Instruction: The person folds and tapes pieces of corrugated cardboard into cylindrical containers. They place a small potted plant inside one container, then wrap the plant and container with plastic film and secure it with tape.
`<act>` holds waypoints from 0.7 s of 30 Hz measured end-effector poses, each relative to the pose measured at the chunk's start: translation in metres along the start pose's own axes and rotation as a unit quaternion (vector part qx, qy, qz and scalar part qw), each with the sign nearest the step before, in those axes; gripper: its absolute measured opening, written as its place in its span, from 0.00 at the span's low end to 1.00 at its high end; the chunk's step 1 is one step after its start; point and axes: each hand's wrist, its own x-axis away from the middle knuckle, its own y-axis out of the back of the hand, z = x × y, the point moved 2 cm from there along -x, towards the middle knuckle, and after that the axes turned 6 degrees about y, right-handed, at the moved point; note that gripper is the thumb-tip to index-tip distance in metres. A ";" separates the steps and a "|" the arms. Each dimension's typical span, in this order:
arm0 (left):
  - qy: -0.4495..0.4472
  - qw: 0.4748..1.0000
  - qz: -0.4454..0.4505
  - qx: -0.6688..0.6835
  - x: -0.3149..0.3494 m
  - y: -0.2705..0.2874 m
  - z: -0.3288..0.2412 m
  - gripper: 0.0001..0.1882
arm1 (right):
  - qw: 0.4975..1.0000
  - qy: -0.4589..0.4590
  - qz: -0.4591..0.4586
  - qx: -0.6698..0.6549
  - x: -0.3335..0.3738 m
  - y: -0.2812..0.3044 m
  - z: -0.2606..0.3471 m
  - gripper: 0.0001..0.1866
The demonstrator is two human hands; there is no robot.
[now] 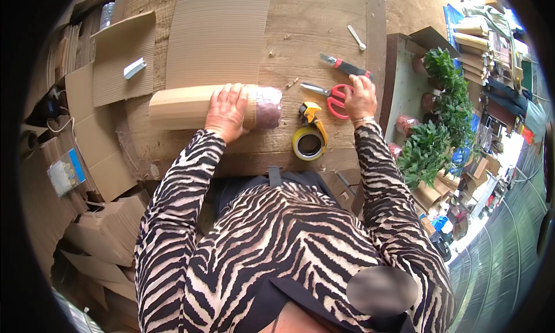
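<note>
Cardboard roll [179,108], partly hidden, clasped in grip of left hand [226,108], right hand [361,99] at red scissors [332,94] — can't tell its grip

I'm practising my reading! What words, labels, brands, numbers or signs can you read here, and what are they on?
None can be read.
Blue-and-white packet at the left: any print is too small and blurred.
Blue packaging at the right: too small to tell.
Cardboard roll, red-handled scissors and yellow tape dispenser: no readable words.
</note>
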 end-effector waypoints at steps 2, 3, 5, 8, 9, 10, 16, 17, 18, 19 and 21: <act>-0.009 1.000 -0.002 0.000 -0.002 0.002 -0.001 0.56 | 0.999 -0.003 -0.044 0.032 -0.038 0.000 -0.018 0.19; -0.012 1.000 -0.007 -0.012 -0.003 -0.001 0.000 0.56 | 0.999 -0.037 -0.012 0.031 -0.055 -0.004 -0.026 0.19; -0.015 0.999 -0.015 -0.039 -0.002 -0.006 0.002 0.55 | 0.984 -0.098 0.123 0.078 -0.084 -0.007 -0.032 0.22; 0.009 0.999 0.032 -0.006 0.001 0.004 0.002 0.55 | 0.932 -0.063 0.337 0.121 -0.100 -0.003 -0.004 0.23; 0.015 0.997 0.077 -0.021 -0.002 0.005 0.001 0.55 | 0.935 -0.040 0.323 0.137 -0.096 -0.009 -0.009 0.23; 0.013 0.995 0.081 -0.051 0.000 0.003 0.001 0.56 | 0.940 -0.015 0.307 0.149 -0.091 -0.018 -0.018 0.23; -0.010 0.997 0.060 -0.046 0.006 -0.006 0.003 0.53 | 0.954 0.100 0.157 -0.234 -0.104 -0.016 0.040 0.20; -0.006 0.998 0.055 -0.041 0.006 -0.005 0.003 0.53 | 0.900 0.011 0.226 -0.374 -0.107 -0.019 0.067 0.20; -0.001 0.998 0.051 -0.036 0.006 -0.003 0.003 0.54 | 0.813 -0.076 0.293 -0.498 -0.108 -0.022 0.100 0.20; 0.002 0.998 0.050 -0.034 0.005 -0.001 0.002 0.55 | 0.807 -0.058 0.340 -0.479 -0.116 -0.020 0.133 0.21; -0.009 0.999 0.032 -0.041 0.004 0.005 0.001 0.52 | 0.875 0.114 0.315 -0.350 -0.123 -0.035 0.184 0.24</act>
